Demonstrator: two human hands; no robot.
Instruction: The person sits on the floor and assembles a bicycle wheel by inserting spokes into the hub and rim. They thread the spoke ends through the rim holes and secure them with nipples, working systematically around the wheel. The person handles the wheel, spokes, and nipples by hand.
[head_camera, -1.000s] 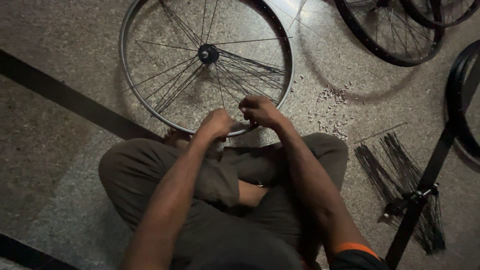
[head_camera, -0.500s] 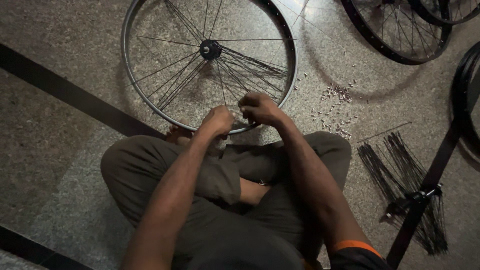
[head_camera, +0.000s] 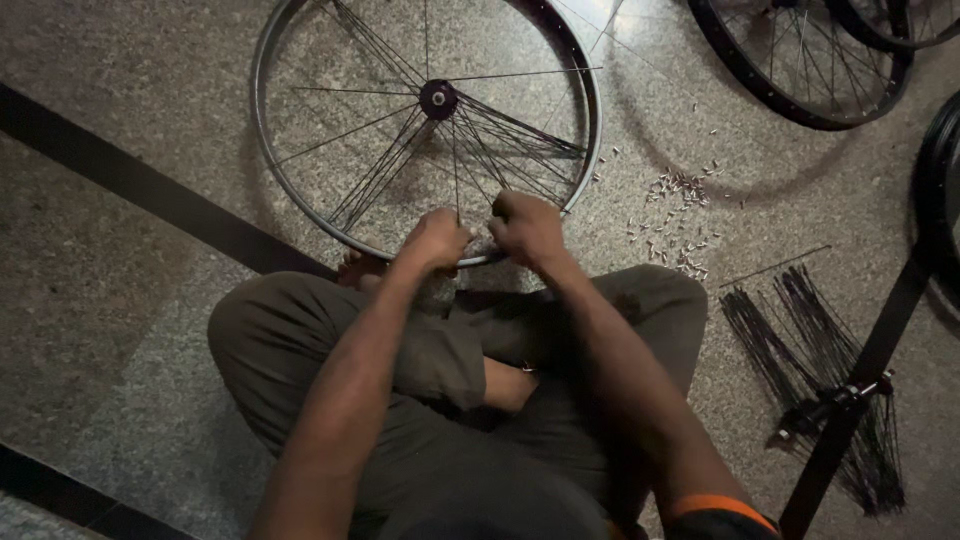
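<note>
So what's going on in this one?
A person sits cross-legged on a speckled stone floor, both hands at the near edge of a bicycle wheel rim lying flat. The left hand and right hand work where spokes meet the rim. Small silver nipples and a bundle of loose black spokes lie to the right.

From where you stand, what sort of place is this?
Probably a bicycle repair or wheel-building workshop: the hands, left and right, work at a wheel rim on the floor, with loose spokes and more wheels nearby.

Bicycle workshop — wheels (head_camera: 800, 60) | loose spokes (head_camera: 800, 340) | nipples (head_camera: 680, 215) on floor
</note>
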